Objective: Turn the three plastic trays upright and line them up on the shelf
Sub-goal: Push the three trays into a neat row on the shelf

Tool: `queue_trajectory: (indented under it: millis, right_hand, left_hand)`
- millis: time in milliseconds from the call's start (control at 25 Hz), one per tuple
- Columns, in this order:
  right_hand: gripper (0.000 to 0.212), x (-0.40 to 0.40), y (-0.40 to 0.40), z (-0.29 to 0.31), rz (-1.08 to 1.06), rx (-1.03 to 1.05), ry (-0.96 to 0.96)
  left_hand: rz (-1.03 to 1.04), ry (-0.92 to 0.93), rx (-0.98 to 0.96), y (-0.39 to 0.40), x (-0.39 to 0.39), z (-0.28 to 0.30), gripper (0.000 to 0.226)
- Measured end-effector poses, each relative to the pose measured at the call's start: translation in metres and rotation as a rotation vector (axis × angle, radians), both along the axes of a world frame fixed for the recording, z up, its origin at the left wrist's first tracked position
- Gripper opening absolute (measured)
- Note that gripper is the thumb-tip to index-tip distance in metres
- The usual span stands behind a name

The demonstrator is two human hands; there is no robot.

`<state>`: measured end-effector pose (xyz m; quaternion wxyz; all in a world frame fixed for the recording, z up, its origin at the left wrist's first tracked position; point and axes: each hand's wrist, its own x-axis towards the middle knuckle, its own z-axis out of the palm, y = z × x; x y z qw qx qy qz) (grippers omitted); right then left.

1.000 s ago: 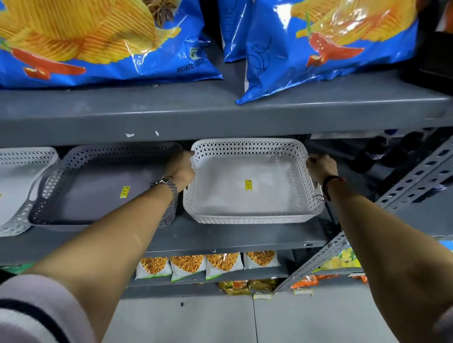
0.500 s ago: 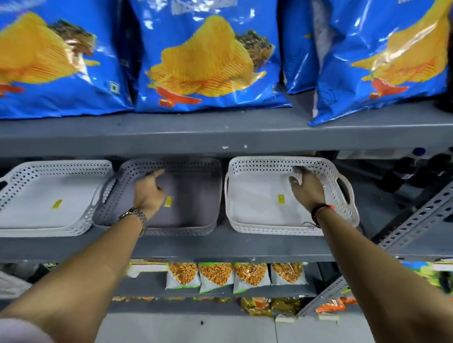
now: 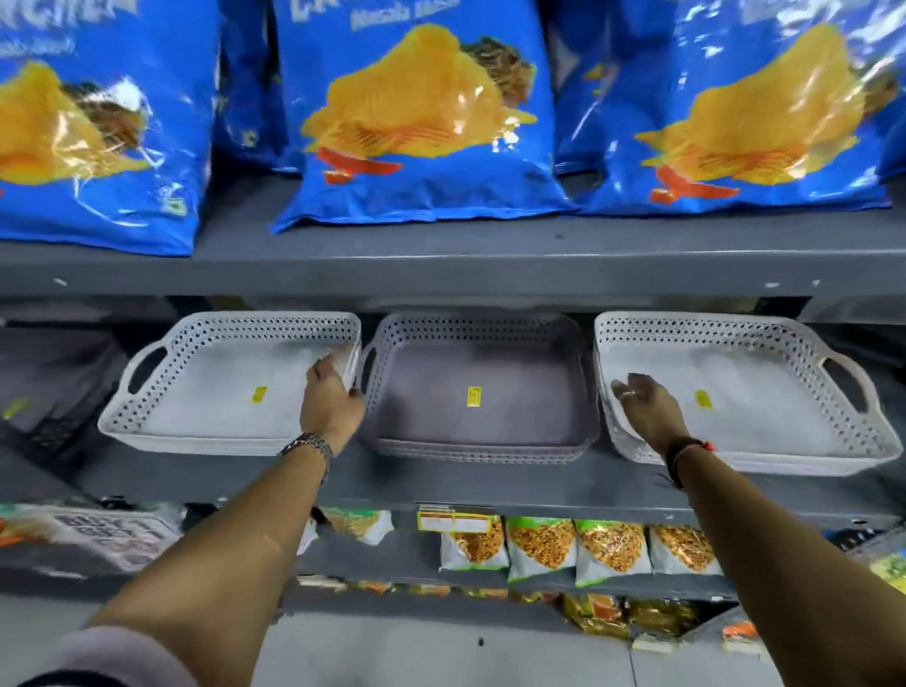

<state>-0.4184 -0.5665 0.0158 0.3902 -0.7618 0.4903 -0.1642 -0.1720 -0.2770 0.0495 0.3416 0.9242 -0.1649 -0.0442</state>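
While all three trays already sit upright in a row on the grey metal shelf (image 3: 487, 486), what's left looks like alignment only. Left white perforated plastic tray (image 3: 223, 386) at 9 o'clock, grey perforated plastic tray (image 3: 477, 390) centre, right white perforated plastic tray (image 3: 747, 400) at 3 o'clock. Long axes run left-right, handles at the ends. Left hand (image 3: 331, 400) rests on the left tray's right end wall, fingers (image 3: 332, 362) curled loosely over that rim, touching, not clamped. Right hand (image 3: 649, 406) is over the right tray's left inner corner, fingers (image 3: 625, 388) spread flat and holding nothing; contact unclear. Left tray touches the grey one; right tray stands slightly apart, skewed, front edge a bit forward. Likely next: right hand nudges it toward 9 o'clock.
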Motion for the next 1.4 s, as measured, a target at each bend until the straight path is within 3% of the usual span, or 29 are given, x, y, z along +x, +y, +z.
queue_trajectory:
  millis: [120, 280, 400, 520, 1080, 1200, 1400]
  right_hand:
    - [0.044, 0.008, 0.014, -0.005, -0.003, -0.01, 0.021]
    - [0.043, 0.021, 0.022, -0.001, -0.024, 0.023, 0.014]
    - [0.053, 0.028, 0.024, 0.002, -0.009, 0.021, 0.044]
    - [0.048, 0.029, 0.029, 0.001, -0.084, 0.005, 0.021]
    - [0.036, 0.024, 0.034, -0.002, -0.108, -0.039, -0.012]
    - [0.04, 0.024, 0.036, -0.001, -0.099, -0.045, 0.005]
    - [0.054, 0.029, 0.034, 0.003, -0.055, -0.147, 0.15]
  left_hand:
    - [-0.067, 0.146, 0.063, 0.006, 0.022, -0.012, 0.074]
    - [-0.114, 0.194, 0.072, 0.001, 0.037, -0.023, 0.079]
    - [-0.117, 0.214, 0.069, -0.003, 0.041, -0.029, 0.063]
    - [-0.16, 0.178, 0.081, -0.005, 0.041, -0.037, 0.045]
    - [-0.161, 0.073, 0.105, -0.019, 0.029, -0.04, 0.033]
    - [-0.178, 0.034, 0.164, -0.015, 0.03, -0.039, 0.036]
    - [-0.161, -0.041, 0.197, -0.016, 0.034, -0.035, 0.065]
